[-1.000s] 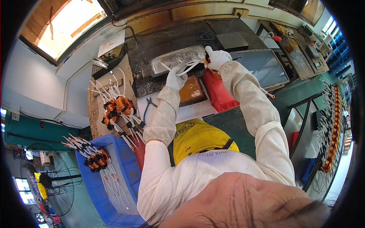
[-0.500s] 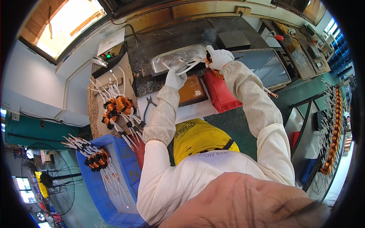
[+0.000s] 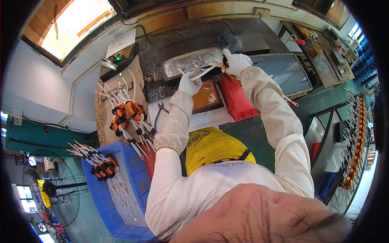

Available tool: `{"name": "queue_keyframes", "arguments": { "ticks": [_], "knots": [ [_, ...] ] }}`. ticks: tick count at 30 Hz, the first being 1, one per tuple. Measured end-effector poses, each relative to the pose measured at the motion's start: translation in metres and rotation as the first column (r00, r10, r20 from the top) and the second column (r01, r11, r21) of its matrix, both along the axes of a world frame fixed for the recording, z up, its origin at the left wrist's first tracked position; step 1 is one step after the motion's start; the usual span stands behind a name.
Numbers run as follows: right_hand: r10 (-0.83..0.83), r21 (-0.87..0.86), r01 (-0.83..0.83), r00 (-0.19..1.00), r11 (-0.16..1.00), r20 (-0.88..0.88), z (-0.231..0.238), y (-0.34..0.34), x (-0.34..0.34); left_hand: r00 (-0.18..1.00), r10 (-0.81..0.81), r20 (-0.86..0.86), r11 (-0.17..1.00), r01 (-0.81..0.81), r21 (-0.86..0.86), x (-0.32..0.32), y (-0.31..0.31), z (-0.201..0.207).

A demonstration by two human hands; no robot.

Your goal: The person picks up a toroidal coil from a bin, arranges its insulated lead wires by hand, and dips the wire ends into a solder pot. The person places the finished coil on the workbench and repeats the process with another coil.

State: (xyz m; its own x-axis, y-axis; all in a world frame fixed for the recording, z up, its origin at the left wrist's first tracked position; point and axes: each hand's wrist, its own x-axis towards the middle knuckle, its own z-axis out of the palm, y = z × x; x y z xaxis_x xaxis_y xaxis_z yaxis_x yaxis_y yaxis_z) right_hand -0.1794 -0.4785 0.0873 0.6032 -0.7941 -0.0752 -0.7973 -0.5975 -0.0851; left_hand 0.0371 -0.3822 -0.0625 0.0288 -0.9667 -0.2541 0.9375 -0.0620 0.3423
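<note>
White gloves cover both my hands, which work at a shallow rectangular metal pot (image 3: 172, 69) with a silvery surface. My right hand (image 3: 238, 64) is closed round a copper-wound ring coil (image 3: 233, 79), mostly hidden by the glove. From that coil, white-sleeved wire leads (image 3: 208, 72) run left across the pot's near edge. My left hand (image 3: 190, 83) is closed on these leads. Some lead ends point over the pot, but whether they touch its surface I cannot tell. A thin wisp of smoke rises beyond my right hand.
An amber-filled tray (image 3: 207, 96) and a red bin (image 3: 235, 101) stand nearer me. Pliers (image 3: 161, 110) lie left of my left forearm. More coils (image 3: 129, 113) sit at the left, above a blue crate (image 3: 139, 202) holding others. A fan (image 3: 52, 190) stands far left.
The whole view has shifted slightly. Both hands keep their grip on the coil and its leads, with little movement. The smoke beyond my right hand looks a little thicker.
</note>
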Motion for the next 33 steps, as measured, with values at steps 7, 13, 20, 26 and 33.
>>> {"name": "queue_keyframes", "arguments": {
  "ticks": [7, 13, 20, 26, 33],
  "knots": [
    [0.004, -0.010, -0.004, 1.000, 1.000, 0.003, -0.003, -0.003, -0.002, 0.998, -0.031, -0.050, 0.999, 0.030, -0.036, 0.000, -0.002, -0.001],
    [0.004, -0.035, -0.003, 1.000, 0.999, 0.014, -0.001, 0.002, -0.002, 0.999, 0.043, -0.001, 0.996, -0.043, 0.085, -0.008, 0.000, 0.011],
    [-0.015, -0.012, 0.015, 1.000, 1.000, -0.007, -0.002, -0.001, -0.001, 0.999, 0.046, -0.019, 0.993, -0.044, 0.109, -0.011, -0.001, 0.013],
    [0.007, -0.023, -0.007, 1.000, 1.000, 0.001, -0.002, -0.001, -0.002, 0.997, 0.015, -0.080, 0.994, -0.007, 0.105, -0.009, -0.001, 0.008],
    [0.008, -0.049, -0.007, 1.000, 0.999, 0.029, -0.001, 0.003, -0.003, 0.998, 0.018, -0.068, 0.997, -0.013, 0.083, -0.007, -0.004, 0.000]
  ]
}}
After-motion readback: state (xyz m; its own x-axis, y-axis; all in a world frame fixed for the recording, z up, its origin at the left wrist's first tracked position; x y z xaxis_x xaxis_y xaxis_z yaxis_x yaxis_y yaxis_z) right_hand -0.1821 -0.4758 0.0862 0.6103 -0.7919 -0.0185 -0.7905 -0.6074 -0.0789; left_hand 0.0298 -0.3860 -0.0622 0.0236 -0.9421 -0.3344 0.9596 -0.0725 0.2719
